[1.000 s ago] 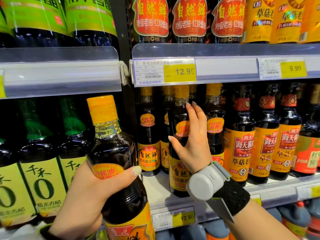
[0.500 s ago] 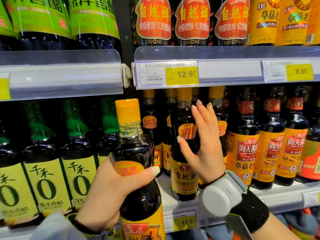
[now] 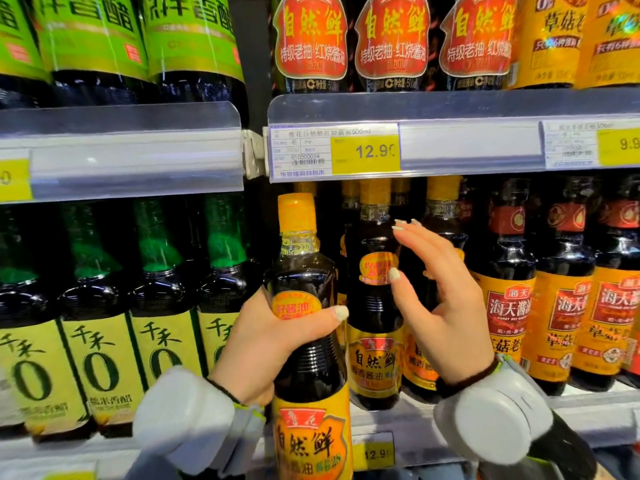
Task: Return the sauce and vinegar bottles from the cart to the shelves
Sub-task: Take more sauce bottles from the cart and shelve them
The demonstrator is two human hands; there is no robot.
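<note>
Head view: soy sauce bottle, yellow cap, dark liquid, yellow label, was upright in mid-air in front of the middle shelf, not set down. It sat just left of the same-brand row. Left hand gripped it at the shoulder, thumb curled across the small round sticker, fingers wrapped behind.

Right hand was spread, fingers straight and apart, holding nothing. Its thumb tip lay at the shoulder of the front shelved soy sauce bottle; the fingertips reached back beside the neck. Cannot tell if they actually touched.

Grey wrist units sat on both wrists: left, right.

Left bay held green-capped vinegar bottles in a tight row. Right of the hands stood red-capped soy bottles with orange labels.

The rail above carried a yellow 12.90 price tag. Over it stood red-labelled bottles; a second 12.9 tag was low on the shelf edge.
</note>
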